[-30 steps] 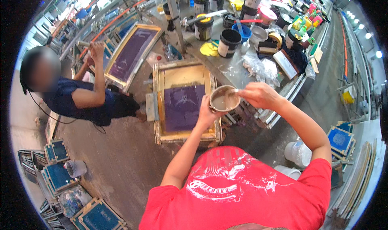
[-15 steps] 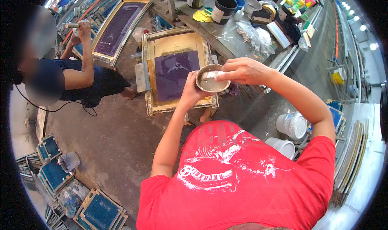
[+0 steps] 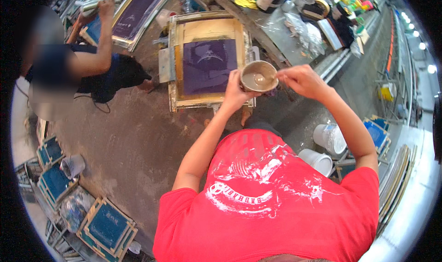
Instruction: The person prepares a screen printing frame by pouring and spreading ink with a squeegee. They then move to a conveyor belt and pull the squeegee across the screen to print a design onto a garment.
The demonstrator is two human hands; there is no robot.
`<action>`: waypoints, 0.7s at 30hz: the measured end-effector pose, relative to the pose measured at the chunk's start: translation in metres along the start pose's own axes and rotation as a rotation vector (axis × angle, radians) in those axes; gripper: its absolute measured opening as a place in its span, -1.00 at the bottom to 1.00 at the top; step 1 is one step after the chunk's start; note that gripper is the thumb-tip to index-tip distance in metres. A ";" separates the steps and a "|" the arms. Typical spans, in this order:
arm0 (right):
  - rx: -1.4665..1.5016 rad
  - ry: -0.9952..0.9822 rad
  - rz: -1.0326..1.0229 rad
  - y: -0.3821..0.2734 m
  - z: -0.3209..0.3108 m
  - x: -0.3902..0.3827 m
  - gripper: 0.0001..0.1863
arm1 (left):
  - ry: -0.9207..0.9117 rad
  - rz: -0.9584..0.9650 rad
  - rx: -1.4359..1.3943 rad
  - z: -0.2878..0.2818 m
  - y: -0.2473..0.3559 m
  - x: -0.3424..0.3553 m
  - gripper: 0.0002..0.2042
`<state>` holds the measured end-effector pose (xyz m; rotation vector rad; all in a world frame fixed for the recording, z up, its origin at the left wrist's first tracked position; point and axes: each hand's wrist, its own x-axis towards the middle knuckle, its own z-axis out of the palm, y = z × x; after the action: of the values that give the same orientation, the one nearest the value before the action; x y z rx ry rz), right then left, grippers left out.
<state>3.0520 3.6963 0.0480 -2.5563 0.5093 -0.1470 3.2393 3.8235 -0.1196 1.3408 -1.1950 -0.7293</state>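
My left hand grips the side of a round brownish cup, its mouth facing up. Greyish, wet-looking liquid lies inside with a shiny spot on it. My right hand is at the cup's right rim, fingers pinched together; what they hold, if anything, I cannot make out. Just beyond the cup, a wooden-framed printing screen lies raised above the floor, with a dark purple mesh and a pale curved design. A flat grey piece sits at the frame's left side.
At the left, another person holds a pale object beside a second screen. A cluttered bench with tubs stands at the upper right. White buckets are at the right; blue screens lie at the lower left.
The cup and both hands have shifted rightward in view. My right fingers have moved from over the cup to its right rim; the white thing seen there earlier no longer shows. The view has tilted slightly.
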 end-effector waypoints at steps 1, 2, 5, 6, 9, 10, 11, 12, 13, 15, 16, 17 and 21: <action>0.068 -0.004 0.021 -0.004 0.004 -0.003 -0.80 | -0.008 -0.026 -0.031 0.006 -0.002 -0.004 -0.17; 0.136 -0.010 0.041 -0.004 0.008 -0.002 -0.80 | -0.015 -0.052 -0.061 0.009 -0.005 -0.008 -0.16; 0.009 0.092 -0.047 0.019 0.013 0.004 -0.81 | -0.008 -0.042 -0.001 0.016 -0.008 -0.015 -0.14; -0.047 0.100 -0.069 0.025 0.010 0.007 -0.82 | 0.007 -0.039 0.007 0.015 -0.009 -0.016 -0.14; 0.077 -0.039 -0.051 0.021 0.011 0.006 -0.81 | 0.068 -0.061 0.017 0.015 -0.010 -0.013 -0.17; 0.126 -0.063 -0.037 0.018 0.012 0.004 -0.81 | 0.076 -0.068 0.016 0.021 -0.009 -0.012 -0.17; 0.153 0.053 -0.119 0.027 0.022 0.008 -0.81 | 0.070 -0.047 0.050 0.021 -0.009 -0.010 -0.17; 0.097 0.075 -0.123 0.035 0.021 0.012 -0.81 | 0.086 -0.046 0.063 0.021 -0.010 -0.008 -0.17; 0.040 0.096 -0.125 0.043 0.019 0.016 -0.81 | 0.100 -0.044 0.075 0.020 -0.010 -0.007 -0.17; 0.004 0.068 -0.129 0.050 0.016 0.011 -0.82 | 0.133 -0.064 0.083 0.019 -0.010 -0.005 -0.17; 0.048 0.057 -0.150 0.048 0.017 0.008 -0.82 | 0.139 -0.063 0.095 0.020 -0.011 -0.004 -0.17; 0.093 0.047 -0.170 0.043 0.019 0.008 -0.81 | 0.145 -0.062 0.108 0.020 -0.012 -0.003 -0.17; 0.031 0.136 -0.150 0.050 0.019 0.019 -0.81 | 0.160 -0.052 0.142 0.020 -0.010 0.002 -0.19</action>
<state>3.0576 3.6587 0.0059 -2.5643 0.3621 -0.3810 3.2239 3.8135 -0.1322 1.5236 -1.1041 -0.5700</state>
